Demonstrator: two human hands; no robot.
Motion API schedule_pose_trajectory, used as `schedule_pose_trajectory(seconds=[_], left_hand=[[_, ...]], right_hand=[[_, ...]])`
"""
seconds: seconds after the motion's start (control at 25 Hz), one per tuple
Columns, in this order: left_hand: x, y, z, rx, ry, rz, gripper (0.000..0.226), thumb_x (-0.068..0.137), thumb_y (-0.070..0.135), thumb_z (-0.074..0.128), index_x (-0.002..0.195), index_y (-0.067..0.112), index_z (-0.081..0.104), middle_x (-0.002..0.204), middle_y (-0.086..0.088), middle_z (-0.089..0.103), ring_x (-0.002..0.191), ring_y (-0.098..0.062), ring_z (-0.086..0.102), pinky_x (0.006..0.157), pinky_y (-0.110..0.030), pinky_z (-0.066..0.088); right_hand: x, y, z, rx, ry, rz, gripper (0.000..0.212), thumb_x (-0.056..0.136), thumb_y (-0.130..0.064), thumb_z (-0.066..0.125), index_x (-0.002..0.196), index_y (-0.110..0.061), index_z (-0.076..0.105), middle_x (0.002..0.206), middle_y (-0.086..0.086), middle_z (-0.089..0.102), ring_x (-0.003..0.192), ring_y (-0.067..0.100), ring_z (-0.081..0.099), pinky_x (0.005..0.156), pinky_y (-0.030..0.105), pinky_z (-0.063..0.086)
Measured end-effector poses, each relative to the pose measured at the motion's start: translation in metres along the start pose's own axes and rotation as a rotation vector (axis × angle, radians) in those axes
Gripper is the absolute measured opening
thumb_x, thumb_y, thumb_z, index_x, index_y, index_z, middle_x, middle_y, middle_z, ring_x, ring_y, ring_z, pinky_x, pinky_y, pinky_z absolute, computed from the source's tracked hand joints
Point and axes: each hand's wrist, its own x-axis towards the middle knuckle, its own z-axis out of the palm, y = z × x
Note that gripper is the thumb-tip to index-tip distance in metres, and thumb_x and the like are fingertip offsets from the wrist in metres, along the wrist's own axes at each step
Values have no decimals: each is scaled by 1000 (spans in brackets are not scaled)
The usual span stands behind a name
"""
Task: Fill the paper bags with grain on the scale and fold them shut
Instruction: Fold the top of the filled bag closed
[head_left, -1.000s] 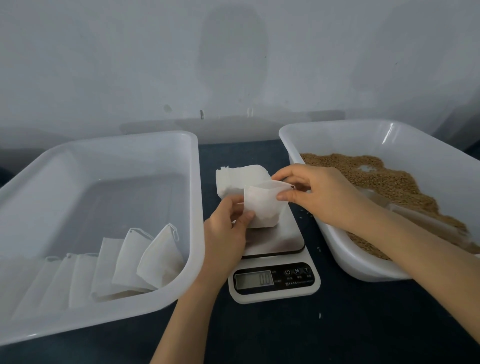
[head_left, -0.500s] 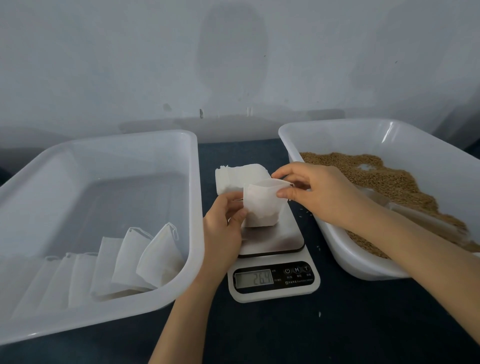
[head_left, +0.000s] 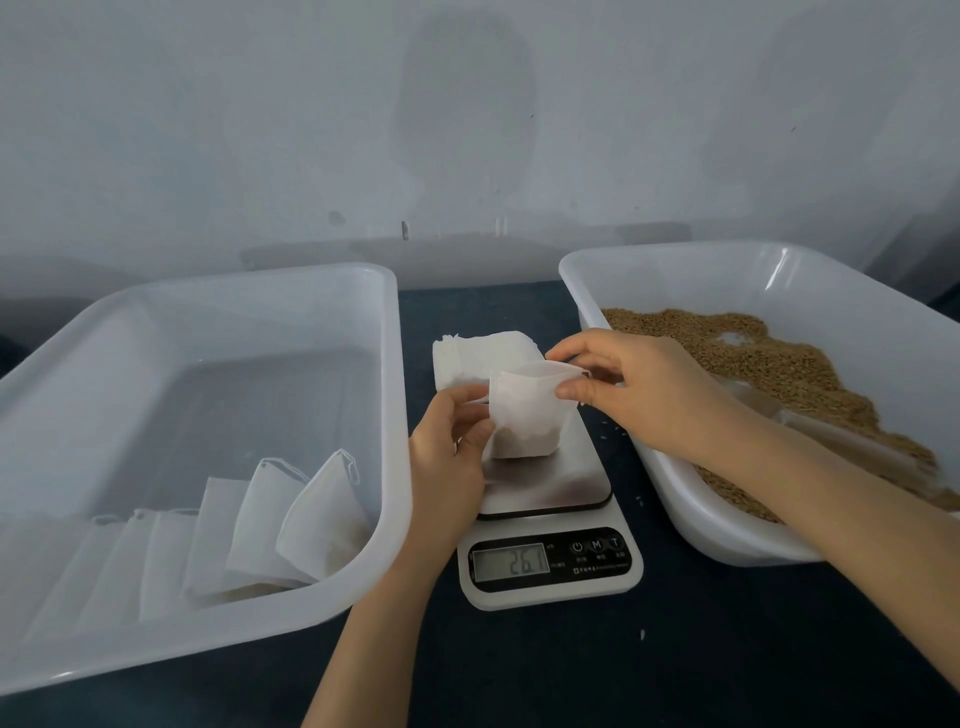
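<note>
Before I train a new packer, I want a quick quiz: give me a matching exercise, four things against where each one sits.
Things:
1. open bag
2. grain
3. row of bags
4. stack of empty bags

Places:
A. in the left tub
B. on the scale
C. on the table behind the scale
D. in the right tub

Pairs: 1-B, 2-D, 3-A, 4-C.
</note>
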Motion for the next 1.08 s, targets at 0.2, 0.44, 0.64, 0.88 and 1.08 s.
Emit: schedule_pose_trajectory(seconds=[0.2,0.44,0.64,0.88,1.08], left_hand=[[0,1,0,1,-3,2,41,93,1,52,96,42,52,93,21,64,91,10,59,77,-6,46],[0,0,0,0,0,7,41,93,2,53,98,42,51,96,19,65,92,7,60,80,-11,49],[1,-2,0,6,1,1,41,92,1,53,98,42,52,93,21,64,91,6,60,80,-10,48],[1,-3,0,0,0,6,42,92,0,52,99,41,53,93,21,66,91,6,61,77,-7,47],[1,-3,0,2,-12,7,41,92,2,53,100,42,54,96,22,66,96,4,61,82,-10,48]], right_hand=[[0,0,0,-1,8,-4,30,84,-30,67,113,-33,62,117,-4,66,108,3,59,95,23,44],[0,1,0,14,7,-3,30,84,-30,67,113,-32,62,117,-4,66,110,4,58,97,27,45],[1,1,1,5,15,-5,29,83,-30,67,111,-34,62,117,-4,66,108,4,59,93,23,45],[1,1,1,-15,21,-9,29,83,-31,67,112,-34,62,116,-5,67,105,2,59,87,15,42],[1,1,2,-13,28,-9,28,83,-31,67,111,-34,63,115,-6,67,101,-1,59,85,13,42]])
